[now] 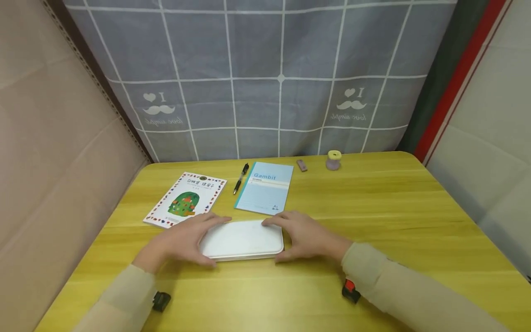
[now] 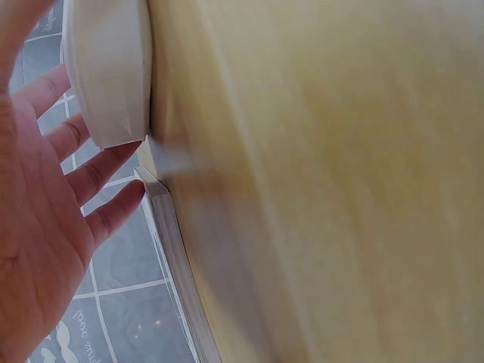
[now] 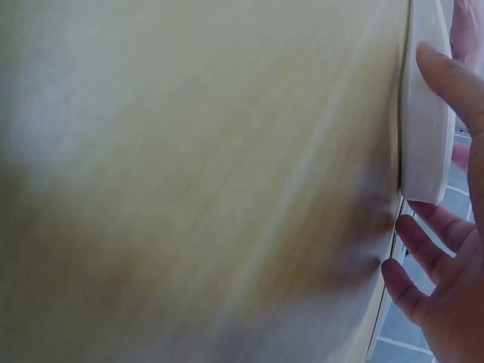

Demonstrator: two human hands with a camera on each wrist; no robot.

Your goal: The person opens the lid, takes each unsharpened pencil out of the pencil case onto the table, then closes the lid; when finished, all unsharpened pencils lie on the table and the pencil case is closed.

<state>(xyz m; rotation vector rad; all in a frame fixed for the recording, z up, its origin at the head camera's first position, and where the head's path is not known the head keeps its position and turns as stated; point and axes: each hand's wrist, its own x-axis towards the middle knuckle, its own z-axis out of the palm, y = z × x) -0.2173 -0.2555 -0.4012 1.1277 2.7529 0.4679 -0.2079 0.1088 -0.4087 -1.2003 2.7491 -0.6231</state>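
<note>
A flat white box with rounded corners lies on the table near its front, its smooth lid facing up. At its left end, my left hand has the thumb along the front edge and the index finger at the back edge. The left wrist view shows its other fingers spread by the box's end. My right hand spans the right end, one finger over the lid's back edge and the thumb at the front corner. In the right wrist view, that thumb overlaps the box's front side, and the lower fingertips are at the tabletop.
Behind the box are a picture book, a black pen and a light blue Gambit notebook. Farther right stand a small mauve block and a yellow-topped spool-like item. A grey checked curtain hangs along the wooden table's far edge.
</note>
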